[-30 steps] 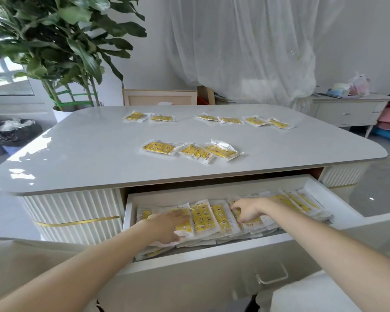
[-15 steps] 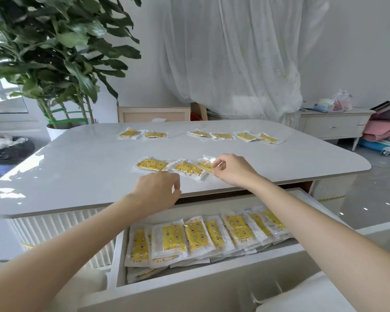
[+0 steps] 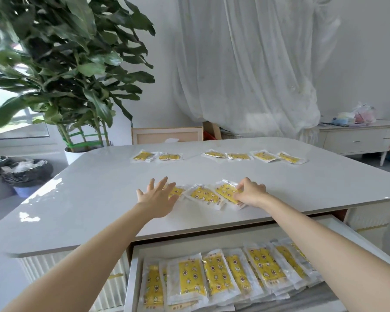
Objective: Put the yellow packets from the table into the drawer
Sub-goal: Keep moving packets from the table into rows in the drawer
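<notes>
Three yellow packets lie in a near row on the white table (image 3: 95,199). My left hand (image 3: 158,197) hovers with fingers spread over the left packet (image 3: 175,192), mostly hiding it. The middle packet (image 3: 204,195) lies free between my hands. My right hand (image 3: 250,192) pinches the right packet (image 3: 225,190) at its near edge. Several more yellow packets (image 3: 236,156) lie in a row at the table's far side. Below the tabletop, the open drawer (image 3: 131,284) holds several yellow packets (image 3: 214,275) laid side by side.
A large potted plant (image 3: 61,75) stands behind the table's left corner. Bins with black bags (image 3: 25,172) sit on the floor at the left. A white sideboard (image 3: 356,138) with items on it stands at the right, and a white curtain (image 3: 245,64) hangs behind.
Both hands rose out of the drawer and reached onto the table to the near row of packets. The left hand spread open over the left packet; the right hand took hold of the right packet.
</notes>
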{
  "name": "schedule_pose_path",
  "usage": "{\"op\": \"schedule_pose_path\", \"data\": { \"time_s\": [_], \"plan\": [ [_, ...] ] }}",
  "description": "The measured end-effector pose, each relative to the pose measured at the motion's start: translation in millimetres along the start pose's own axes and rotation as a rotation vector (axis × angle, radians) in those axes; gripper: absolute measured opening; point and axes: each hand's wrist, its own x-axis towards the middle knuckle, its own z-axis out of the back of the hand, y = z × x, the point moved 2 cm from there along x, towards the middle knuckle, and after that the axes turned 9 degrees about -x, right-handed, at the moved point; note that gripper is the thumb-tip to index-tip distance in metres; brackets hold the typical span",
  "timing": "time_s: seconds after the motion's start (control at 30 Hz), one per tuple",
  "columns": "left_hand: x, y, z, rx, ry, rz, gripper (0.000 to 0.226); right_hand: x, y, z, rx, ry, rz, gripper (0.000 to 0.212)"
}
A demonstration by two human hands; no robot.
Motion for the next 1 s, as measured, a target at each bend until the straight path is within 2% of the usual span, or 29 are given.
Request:
{"op": "schedule_pose_path", "data": {
  "time_s": [0.1, 0.13, 0.17, 0.23, 0.3, 0.43, 0.57, 0.67, 0.77, 0.9, 1.0],
  "plan": [
    [3.4, -1.2, -0.5, -0.016, 0.056, 0.011, 0.053, 2.8, 5.0, 0.7, 0.118, 0.085, -0.119, 0.080],
    [3.2, -2.8, 0.7, -0.019, 0.054, 0.017, 0.052, 4.4, 4.4, 0.2, 0.187, 0.098, -0.138, 0.087],
    [2.7, -5.1, 3.1, -0.010, 0.051, 0.020, 0.052, 4.0, 5.0, 0.4, 0.239, 0.098, -0.144, 0.083],
    [0.9, -9.5, 9.6, 0.035, 0.057, 0.007, 0.052, 3.1, 5.4, 2.9, 0.288, 0.075, -0.132, 0.057],
    [-1.3, -9.3, 16.5, 0.059, 0.086, -0.004, 0.060, 5.7, 5.4, 6.7, 0.305, 0.058, -0.121, 0.043],
    [-7.9, 1.7, 19.9, 0.080, 0.264, 0.047, 0.080, 5.9, 21.8, 20.4, 0.502, 0.084, -0.067, 0.021],
    [-14.4, 13.2, 17.0, 0.042, 0.325, 0.054, 0.083, 8.4, 52.1, 20.4, 0.577, 0.158, 0.029, 0.038],
    [-15.1, 16.0, 19.0, 0.021, 0.300, 0.024, 0.085, 11.4, 68.0, 0.8, 0.362, 0.236, 0.134, 0.027],
    [-15.5, 17.4, 20.1, 0.029, 0.288, 0.023, 0.087, 12.4, 73.5, -14.5, 0.142, 0.224, 0.161, 0.034],
    [-11.6, 18.1, 22.2, -0.126, 0.277, 0.018, 0.078, 7.2, 73.8, -9.7, 0.122, 0.228, 0.164, 0.035],
    [-10.7, 14.5, 19.5, -0.136, 0.245, -0.003, 0.069, 0.1, 68.1, -8.4, 0.091, 0.228, 0.174, 0.032]
  ]
}}
